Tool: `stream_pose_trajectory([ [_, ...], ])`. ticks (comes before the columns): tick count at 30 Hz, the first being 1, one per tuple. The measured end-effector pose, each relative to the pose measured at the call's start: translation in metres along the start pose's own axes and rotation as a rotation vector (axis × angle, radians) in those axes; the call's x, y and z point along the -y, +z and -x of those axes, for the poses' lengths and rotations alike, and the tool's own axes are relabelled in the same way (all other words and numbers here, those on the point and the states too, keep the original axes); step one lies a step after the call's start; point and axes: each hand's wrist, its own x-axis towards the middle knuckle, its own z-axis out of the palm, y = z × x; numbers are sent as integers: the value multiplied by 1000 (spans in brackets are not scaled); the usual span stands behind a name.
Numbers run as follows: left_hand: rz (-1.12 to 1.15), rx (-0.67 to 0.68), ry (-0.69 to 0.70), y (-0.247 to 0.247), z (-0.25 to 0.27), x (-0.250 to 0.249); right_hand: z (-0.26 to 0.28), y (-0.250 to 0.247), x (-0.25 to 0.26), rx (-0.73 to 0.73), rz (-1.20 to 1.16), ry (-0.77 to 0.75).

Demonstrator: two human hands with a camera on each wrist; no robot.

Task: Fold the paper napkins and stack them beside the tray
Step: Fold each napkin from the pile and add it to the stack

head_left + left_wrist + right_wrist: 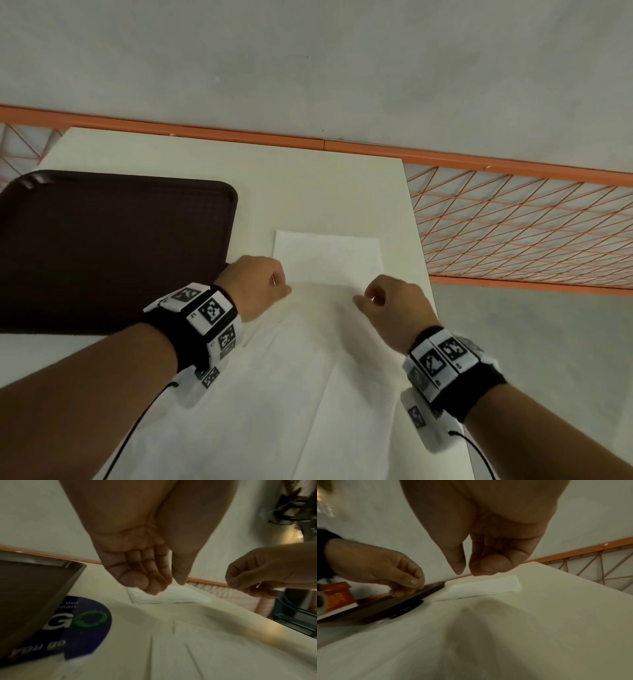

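Note:
A folded white napkin [327, 257] [168, 596] [484, 588] lies flat on the cream table [205, 164], just right of the dark brown tray [102, 246] [34, 588] [385, 605]. In front of it an unfolded napkin [318, 342] [188, 649] [488, 642] spreads toward me. My left hand [281, 284] [164, 586] pinches its far left corner between thumb and curled fingers. My right hand [368, 296] [467, 573] pinches the far right corner the same way. Both hands hover a little above the table, near the folded napkin's front edge.
The table's right edge [421, 240] runs close to my right hand, with an orange mesh railing [513, 226] beyond it. A blue round sticker [82, 622] sits on the table by the tray's corner. An orange box [339, 595] stands far left.

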Motion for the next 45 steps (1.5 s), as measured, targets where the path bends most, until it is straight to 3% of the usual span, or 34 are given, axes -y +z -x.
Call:
stream_pose_trajectory([
  [5, -132, 225, 139, 20, 42, -10, 76, 26, -8, 127, 49, -16],
  [12, -398, 434, 378, 62, 56, -46, 147, 66, -21, 266, 86, 17],
  [20, -509, 376, 341, 81, 45, -60, 166, 84, -18, 262, 133, -41],
  [28, -535, 439, 273, 78, 41, -73, 171, 89, -20, 232, 168, -84],
  [35, -356, 473, 354, 65, 60, -79, 177, 87, -36, 167, 107, -84],
  [41, 32, 295, 321, 15, 86, -49, 174, 63, -53, -213, -361, 140],
  [45, 658, 245, 175, -4, 105, -18, 170, 53, -41, 2, -835, 222],
])
